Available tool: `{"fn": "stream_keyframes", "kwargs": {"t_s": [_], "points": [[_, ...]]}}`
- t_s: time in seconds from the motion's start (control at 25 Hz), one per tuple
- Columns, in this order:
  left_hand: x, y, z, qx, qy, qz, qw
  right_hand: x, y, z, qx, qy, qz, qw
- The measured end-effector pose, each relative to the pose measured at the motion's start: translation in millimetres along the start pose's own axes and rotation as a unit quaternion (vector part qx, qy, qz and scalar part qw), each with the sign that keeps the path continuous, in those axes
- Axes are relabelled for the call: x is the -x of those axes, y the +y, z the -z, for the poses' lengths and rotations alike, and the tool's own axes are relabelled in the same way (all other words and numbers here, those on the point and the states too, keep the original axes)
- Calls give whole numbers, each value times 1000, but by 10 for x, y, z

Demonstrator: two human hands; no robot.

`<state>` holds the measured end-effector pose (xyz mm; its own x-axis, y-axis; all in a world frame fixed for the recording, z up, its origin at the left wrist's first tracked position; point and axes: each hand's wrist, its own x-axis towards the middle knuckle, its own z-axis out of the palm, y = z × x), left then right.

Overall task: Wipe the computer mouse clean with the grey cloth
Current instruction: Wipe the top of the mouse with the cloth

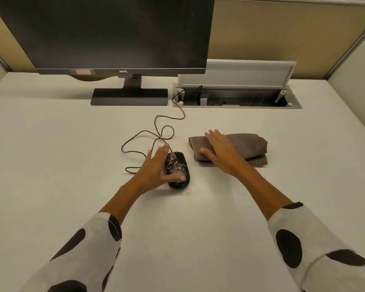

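No wiping done yet: the computer mouse [178,170], near mid-desk [51,144], is speckled with pale debris, and the folded grey cloth [249,147] lies just to its right, unlifted. Left hand [156,167] cups the mouse's left side, fingers spread, thumb across its rear, loosely bracing rather than clamped. Right hand [221,151] rests flat and open on the cloth, nothing gripped; pickup and all wiping remain.

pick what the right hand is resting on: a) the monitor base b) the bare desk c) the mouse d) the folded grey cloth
d: the right hand lies flat with fingers spread on the folded grey cloth, while the left hand is at the mouse.
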<state>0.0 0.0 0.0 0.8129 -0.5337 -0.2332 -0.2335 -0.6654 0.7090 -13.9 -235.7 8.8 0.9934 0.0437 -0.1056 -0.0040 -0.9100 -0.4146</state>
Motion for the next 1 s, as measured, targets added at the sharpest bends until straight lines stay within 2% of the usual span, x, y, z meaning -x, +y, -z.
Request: {"fn": "stream_keyframes", "kwargs": {"t_s": [0.08,0.36,0.52,0.76,0.88,1.0], "points": [[-28,-15,-14,-2,-6,-2,1000,-101,39,48,15,-8,0,1000],[-38,-68,-78,12,22,-17,1000,-365,127,214,4,-136,-24,990],[38,-20,-77,40,25,-22,999,-432,104,310,19,-133,-24,991],[321,-6,-203,53,11,-36,998,-239,-4,448,57,-141,41,988],[523,6,-306,67,-2,-27,997,-27,-85,492,55,-100,50,992],[715,22,-414,98,-18,-24,995,260,-185,408,43,49,82,994]]}}
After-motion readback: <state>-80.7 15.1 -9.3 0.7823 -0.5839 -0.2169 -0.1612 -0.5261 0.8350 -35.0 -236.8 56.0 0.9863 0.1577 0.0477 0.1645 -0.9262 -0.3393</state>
